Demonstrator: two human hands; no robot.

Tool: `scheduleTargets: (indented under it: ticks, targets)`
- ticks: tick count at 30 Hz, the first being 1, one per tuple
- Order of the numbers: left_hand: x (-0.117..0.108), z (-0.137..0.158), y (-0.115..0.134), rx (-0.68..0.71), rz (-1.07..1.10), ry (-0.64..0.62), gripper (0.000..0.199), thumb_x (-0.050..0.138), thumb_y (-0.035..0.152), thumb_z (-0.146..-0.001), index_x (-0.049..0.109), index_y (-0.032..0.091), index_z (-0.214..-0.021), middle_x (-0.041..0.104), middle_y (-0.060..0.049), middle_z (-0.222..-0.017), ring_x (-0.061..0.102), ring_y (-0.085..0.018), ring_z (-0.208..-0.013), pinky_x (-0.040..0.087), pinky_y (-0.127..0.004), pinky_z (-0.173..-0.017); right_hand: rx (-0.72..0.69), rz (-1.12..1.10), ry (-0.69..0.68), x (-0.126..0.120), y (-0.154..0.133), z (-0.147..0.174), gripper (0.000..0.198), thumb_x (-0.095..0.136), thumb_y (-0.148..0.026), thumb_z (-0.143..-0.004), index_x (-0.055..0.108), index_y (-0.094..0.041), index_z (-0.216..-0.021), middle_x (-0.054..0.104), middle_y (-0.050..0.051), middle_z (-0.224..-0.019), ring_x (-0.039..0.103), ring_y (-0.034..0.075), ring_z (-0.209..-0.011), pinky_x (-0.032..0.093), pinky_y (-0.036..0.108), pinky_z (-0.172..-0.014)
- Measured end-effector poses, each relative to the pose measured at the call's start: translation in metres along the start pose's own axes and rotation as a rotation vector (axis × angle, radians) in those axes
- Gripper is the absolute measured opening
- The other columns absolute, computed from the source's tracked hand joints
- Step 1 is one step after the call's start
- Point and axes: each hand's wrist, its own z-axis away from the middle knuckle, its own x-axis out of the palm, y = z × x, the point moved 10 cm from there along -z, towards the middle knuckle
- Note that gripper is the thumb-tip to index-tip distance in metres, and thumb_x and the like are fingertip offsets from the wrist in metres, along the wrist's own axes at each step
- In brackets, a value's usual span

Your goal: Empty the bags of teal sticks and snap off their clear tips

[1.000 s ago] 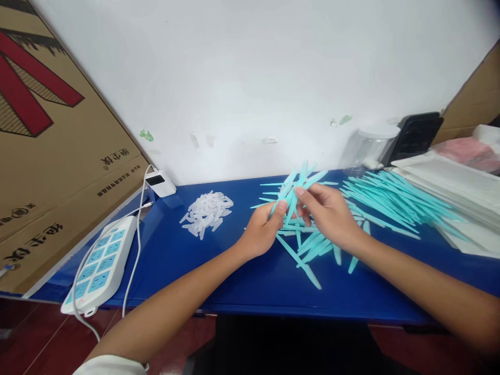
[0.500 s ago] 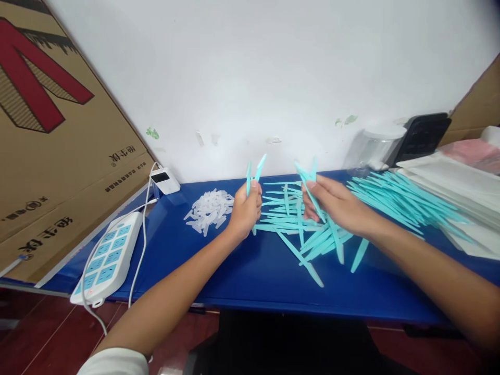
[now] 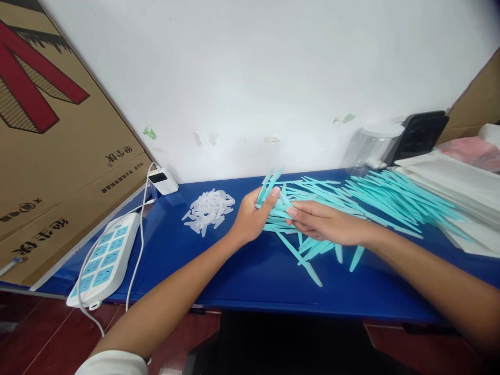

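Slim turquoise plastic sticks, shaped like eyebrow razors, stand up out of my left hand. Its fingers are closed around several of them, with the thumb on top. My right hand reaches in from the right, its thumb and fingertips pinched on the turquoise sticks beside my left thumb. How many it grips is hidden. Behind and under both hands spreads a loose heap of the same sticks. One stick points toward the table's front edge. Left of my left hand lies a pile of small translucent white pieces.
More turquoise sticks are stacked at the right, beside white sheets. A clear lidded jar and a black stand are behind. A power strip, cables and a white device sit left, near a cardboard box.
My hands, earlier apart with sticks in each, have come together. The right hand has moved left and now meets the left hand, which holds more sticks than before.
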Motion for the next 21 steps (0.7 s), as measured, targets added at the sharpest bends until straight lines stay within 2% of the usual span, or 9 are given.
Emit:
scheduleTargets:
  ticks: [2, 5, 8, 11, 14, 16, 18, 21]
  targets:
    - [0.002, 0.002, 0.007, 0.083, -0.12, -0.017, 0.055, 0.055, 0.066, -0.101, 0.048, 0.019, -0.073, 0.037, 0.004, -0.065, 0.032, -0.01, -0.058, 0.027, -0.026, -0.055, 0.025, 0.062, -0.039, 0.003, 0.002, 0.001, 0.051, 0.05, -0.07, -0.102, 0.051, -0.021, -0.088, 0.035, -0.007, -0.068, 0.029, 0.008, -0.055, 0.029, 0.023, -0.048]
    - [0.007, 0.005, 0.015, 0.168, -0.272, -0.077, 0.064, 0.053, 0.064, -0.103, 0.04, 0.019, -0.06, 0.034, 0.003, -0.061, 0.03, -0.011, -0.059, 0.022, -0.028, -0.057, 0.049, 0.156, -0.095, 0.009, 0.004, 0.004, 0.055, 0.044, -0.07, -0.104, 0.062, -0.019, -0.096, 0.038, -0.005, -0.068, 0.032, 0.009, -0.056, 0.032, 0.024, -0.05]
    - [0.019, 0.009, 0.019, 0.196, -0.336, -0.222, 0.067, 0.048, 0.062, -0.106, 0.053, 0.018, -0.055, 0.037, 0.003, -0.054, 0.031, -0.011, -0.055, 0.023, -0.029, -0.056, 0.066, 0.225, -0.1, 0.01, 0.005, 0.005, 0.059, 0.042, -0.072, -0.104, 0.066, -0.018, -0.099, 0.042, -0.003, -0.072, 0.035, 0.01, -0.059, 0.035, 0.025, -0.052]
    - [0.032, 0.014, 0.02, 0.177, -0.336, -0.385, 0.068, 0.043, 0.059, -0.109, 0.071, 0.017, -0.064, 0.058, -0.001, -0.059, 0.046, -0.012, -0.057, 0.034, -0.026, -0.061, 0.09, 0.29, -0.105, 0.012, 0.005, 0.006, 0.061, 0.041, -0.073, -0.103, 0.068, -0.018, -0.106, 0.049, 0.001, -0.08, 0.042, 0.012, -0.066, 0.041, 0.027, -0.06]
    - [0.036, 0.015, 0.018, 0.131, -0.287, -0.444, 0.066, 0.043, 0.058, -0.109, 0.071, 0.015, -0.069, 0.069, -0.004, -0.069, 0.058, -0.014, -0.066, 0.041, -0.025, -0.069, 0.057, 0.326, -0.096, 0.012, 0.0, 0.005, 0.06, 0.043, -0.072, -0.103, 0.067, -0.018, -0.111, 0.054, 0.003, -0.089, 0.048, 0.015, -0.075, 0.045, 0.03, -0.068]
    - [0.03, 0.011, 0.016, 0.128, -0.269, -0.387, 0.063, 0.045, 0.059, -0.108, 0.062, 0.015, -0.066, 0.062, -0.002, -0.065, 0.053, -0.013, -0.063, 0.038, -0.026, -0.065, 0.019, 0.343, -0.072, 0.009, -0.005, 0.004, 0.055, 0.046, -0.07, -0.103, 0.064, -0.019, -0.107, 0.053, 0.002, -0.09, 0.05, 0.015, -0.077, 0.045, 0.031, -0.071]
    - [0.02, 0.006, 0.015, 0.143, -0.288, -0.293, 0.061, 0.048, 0.059, -0.107, 0.047, 0.018, -0.062, 0.046, 0.002, -0.061, 0.039, -0.011, -0.059, 0.031, -0.026, -0.06, -0.018, 0.357, -0.033, 0.003, -0.008, 0.002, 0.049, 0.049, -0.066, -0.104, 0.059, -0.019, -0.096, 0.052, 0.001, -0.085, 0.05, 0.014, -0.074, 0.045, 0.031, -0.072]
    - [0.008, 0.0, 0.011, 0.147, -0.322, -0.202, 0.058, 0.049, 0.06, -0.106, 0.03, 0.02, -0.067, 0.029, 0.004, -0.066, 0.027, -0.011, -0.062, 0.024, -0.027, -0.059, -0.057, 0.386, 0.027, -0.007, -0.01, 0.001, 0.049, 0.046, -0.063, -0.106, 0.053, -0.02, -0.083, 0.053, 0.0, -0.079, 0.049, 0.013, -0.07, 0.045, 0.031, -0.071]
